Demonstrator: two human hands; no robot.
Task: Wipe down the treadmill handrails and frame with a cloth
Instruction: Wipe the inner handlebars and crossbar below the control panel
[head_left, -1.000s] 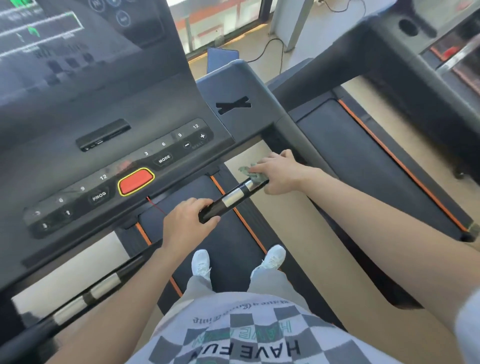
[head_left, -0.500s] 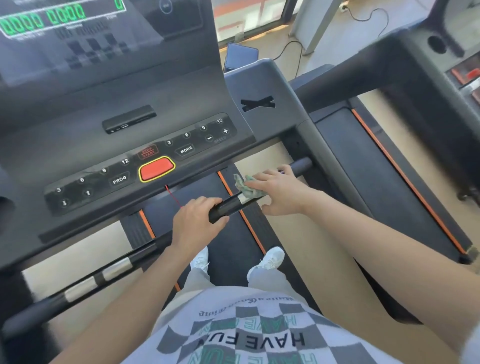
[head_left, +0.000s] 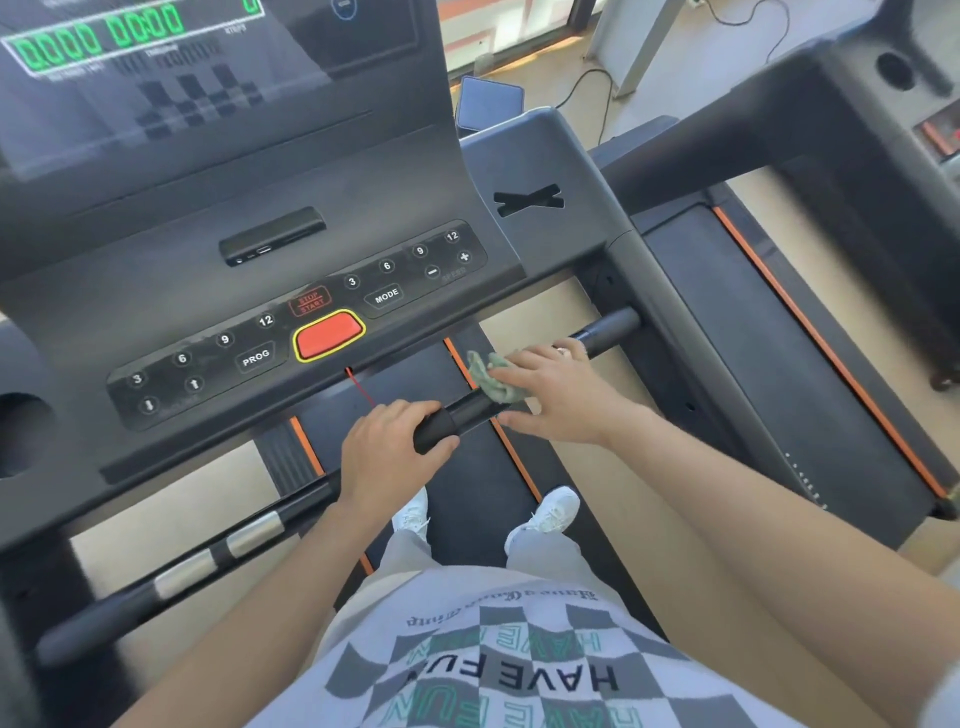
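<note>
The green cloth (head_left: 493, 382) lies bunched on the black front handrail (head_left: 605, 332), a little right of the bar's middle and just below the console (head_left: 249, 244). The right hand (head_left: 558, 392) lies over it with fairly straight fingers, pressing it onto the bar; whether the thumb hooks beneath the bar I cannot tell. The left hand (head_left: 387, 457) is wrapped round the same bar close beside the cloth, steadying it.

The wiping of this bar looks to be in progress, with the far right end bare and the silver grip plates (head_left: 254, 532) to the left untouched.

The risks lie close by. The cloth is only pressed, not gripped, so a quick stroke could let it slide off and drop onto the belt (head_left: 467, 499) by the white shoes (head_left: 545, 514). The red stop/start button (head_left: 328, 335) and the thin red safety cord (head_left: 360, 386) sit just beyond the knuckles; a stray upward swipe could press one or snag the other while the person stands on the belt.
</note>
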